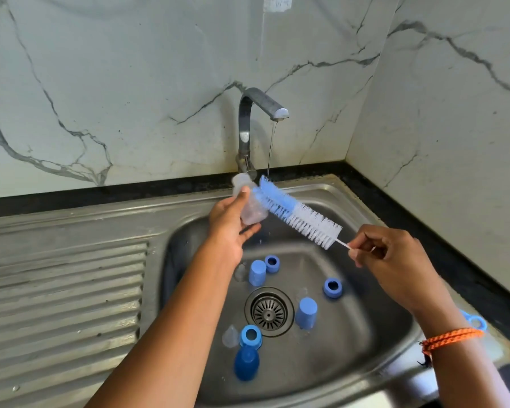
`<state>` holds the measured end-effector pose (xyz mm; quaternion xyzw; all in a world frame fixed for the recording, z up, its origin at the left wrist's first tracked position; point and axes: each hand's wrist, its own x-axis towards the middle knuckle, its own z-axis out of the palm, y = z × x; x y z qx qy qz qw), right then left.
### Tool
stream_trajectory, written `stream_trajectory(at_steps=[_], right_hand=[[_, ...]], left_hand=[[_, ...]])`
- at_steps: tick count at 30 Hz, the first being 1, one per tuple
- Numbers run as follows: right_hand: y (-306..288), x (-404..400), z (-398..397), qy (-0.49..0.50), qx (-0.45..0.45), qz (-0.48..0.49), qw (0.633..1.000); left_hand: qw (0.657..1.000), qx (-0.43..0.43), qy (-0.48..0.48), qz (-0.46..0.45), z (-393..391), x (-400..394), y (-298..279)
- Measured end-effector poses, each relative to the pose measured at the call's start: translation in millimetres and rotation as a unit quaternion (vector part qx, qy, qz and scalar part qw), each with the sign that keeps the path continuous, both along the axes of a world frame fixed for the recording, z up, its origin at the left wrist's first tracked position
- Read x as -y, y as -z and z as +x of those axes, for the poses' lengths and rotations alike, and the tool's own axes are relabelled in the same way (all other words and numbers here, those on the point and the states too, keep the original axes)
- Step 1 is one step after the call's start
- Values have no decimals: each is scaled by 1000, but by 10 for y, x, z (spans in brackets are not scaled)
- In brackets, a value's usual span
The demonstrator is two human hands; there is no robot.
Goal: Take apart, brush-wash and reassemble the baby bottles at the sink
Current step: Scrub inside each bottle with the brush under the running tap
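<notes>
Wall (130,69): white marble-look panels with grey veins, meeting in a corner at the right.
Tabletop (424,219): black, running along the foot of the wall.
Drainboard (62,290): ribbed steel, left of the basin.
Wrist cord (451,337): braided orange.

- Steel sink (365,334), its basin at the right, a ribbed draining board (65,290) at the left.
- Round drain (269,312) in the basin's middle.
- Three blue caps: (257,272) behind the drain, (306,313) just right of it, (246,363) toward the front edge.
- Three blue rings: (272,263), (332,287), (251,336).
- A clear teat (231,336) beside the front ring.
- Tap (245,134) at the back edge.
</notes>
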<state>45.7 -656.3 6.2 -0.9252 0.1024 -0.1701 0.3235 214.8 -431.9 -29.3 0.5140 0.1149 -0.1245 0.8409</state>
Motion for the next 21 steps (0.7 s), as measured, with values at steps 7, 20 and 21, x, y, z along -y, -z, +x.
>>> stream_trajectory(at_steps=[7, 20, 21], right_hand=[[12, -76, 22, -2, 25, -19, 1000], [10, -94, 31, 23, 60, -15, 998], [6, -72, 22, 15, 56, -11, 998]], left_hand=[[994, -33, 68, -84, -26, 36, -16], [985, 14, 173, 21, -133, 123, -68], [988, 14, 153, 9, -112, 122, -60]])
